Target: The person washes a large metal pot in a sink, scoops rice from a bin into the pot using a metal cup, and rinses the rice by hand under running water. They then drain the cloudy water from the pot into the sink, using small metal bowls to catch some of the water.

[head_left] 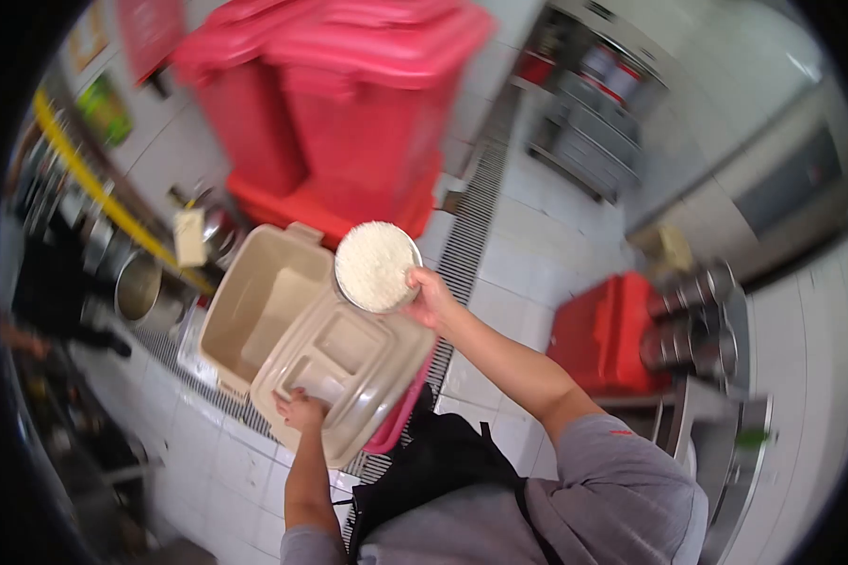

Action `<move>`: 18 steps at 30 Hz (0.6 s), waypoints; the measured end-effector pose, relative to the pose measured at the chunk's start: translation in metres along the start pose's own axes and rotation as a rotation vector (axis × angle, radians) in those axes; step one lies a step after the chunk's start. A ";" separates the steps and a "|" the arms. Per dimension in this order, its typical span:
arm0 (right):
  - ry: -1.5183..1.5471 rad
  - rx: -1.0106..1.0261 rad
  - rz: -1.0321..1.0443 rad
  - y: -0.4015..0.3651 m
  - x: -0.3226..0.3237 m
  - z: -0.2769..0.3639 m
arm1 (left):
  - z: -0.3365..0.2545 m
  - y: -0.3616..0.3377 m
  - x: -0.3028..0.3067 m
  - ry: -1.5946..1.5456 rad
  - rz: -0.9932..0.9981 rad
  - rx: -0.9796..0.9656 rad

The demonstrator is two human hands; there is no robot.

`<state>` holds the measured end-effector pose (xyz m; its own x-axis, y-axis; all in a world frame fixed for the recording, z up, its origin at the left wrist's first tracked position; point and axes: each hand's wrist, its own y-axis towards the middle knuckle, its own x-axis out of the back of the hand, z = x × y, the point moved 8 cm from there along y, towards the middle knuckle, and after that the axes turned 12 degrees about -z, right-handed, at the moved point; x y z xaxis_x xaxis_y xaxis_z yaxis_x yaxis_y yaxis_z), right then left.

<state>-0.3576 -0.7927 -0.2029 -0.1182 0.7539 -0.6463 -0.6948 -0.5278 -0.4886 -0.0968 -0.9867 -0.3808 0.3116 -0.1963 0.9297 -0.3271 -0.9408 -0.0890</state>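
Head view: your right hand (428,296) grips the bowl (416,250); hold it level. Left hand (301,411), unclenched, touches the lid (369,394).

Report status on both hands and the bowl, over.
Right hand gripping bowl of white grains. Left hand on beige lid. In the way: lid, partly covering beige bin.

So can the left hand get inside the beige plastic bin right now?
Likely yes: the beige plastic lid covers only part of the bin, the rest is open, and the left hand rests on that lid, nearby. The round bowl of white grains in the right hand looks off to the side.
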 end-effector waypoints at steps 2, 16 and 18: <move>0.009 0.129 -0.091 -0.073 0.046 0.034 | -0.001 0.007 -0.006 0.079 0.075 0.008; 0.619 0.987 -1.424 -0.703 0.410 0.052 | -0.071 -0.084 -0.043 0.406 0.215 -0.679; 0.389 0.951 -1.815 -0.782 0.396 0.073 | -0.075 -0.079 -0.049 0.507 0.182 -0.604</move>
<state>0.0872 -0.0533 -0.0339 0.9948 -0.1003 -0.0167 0.0923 0.9597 -0.2655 -0.1526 -0.8819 -0.3922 -0.1877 -0.0467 0.9811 -0.8043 -0.5661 -0.1808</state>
